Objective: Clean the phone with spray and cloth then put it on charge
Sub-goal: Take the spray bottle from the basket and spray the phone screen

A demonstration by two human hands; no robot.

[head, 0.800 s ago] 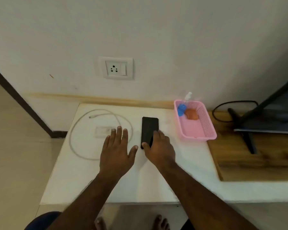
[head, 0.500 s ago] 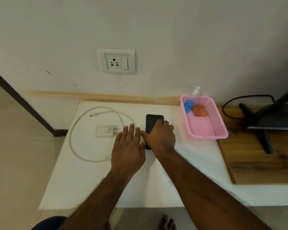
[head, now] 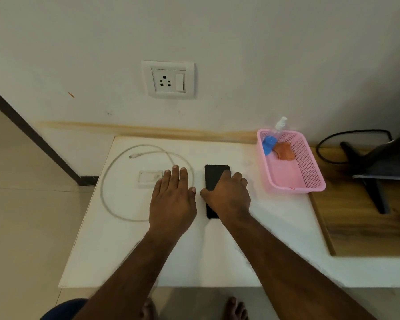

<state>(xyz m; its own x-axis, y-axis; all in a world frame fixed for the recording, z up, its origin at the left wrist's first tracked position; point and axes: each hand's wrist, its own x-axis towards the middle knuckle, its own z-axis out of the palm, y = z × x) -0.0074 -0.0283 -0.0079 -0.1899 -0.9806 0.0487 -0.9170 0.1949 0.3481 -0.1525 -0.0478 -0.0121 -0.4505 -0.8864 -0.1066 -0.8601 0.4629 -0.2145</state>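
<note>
**Hands settle on a phone before cleaning begins**

White tabletop [head: 194, 262] against a pale wall, seen from above. A black phone [head: 214, 177] lies flat at its centre. The right hand [head: 226, 197] covers the phone's lower half, fingers curled over its right edge and thumb at its left edge, apparently gripping it. The left hand [head: 172, 199] rests flat just beside it, fingers straight and close together. Left of that, a white charger [head: 149, 179] sits inside its looped cable [head: 106, 181]; a wall socket [head: 169, 79] is above. To the right, a pink basket [head: 310, 179] holds a spray bottle [head: 273, 139] and an orange cloth [head: 285, 152]. Cleaning looks not yet started; next, likely lifting the phone and fetching the spray.
</note>
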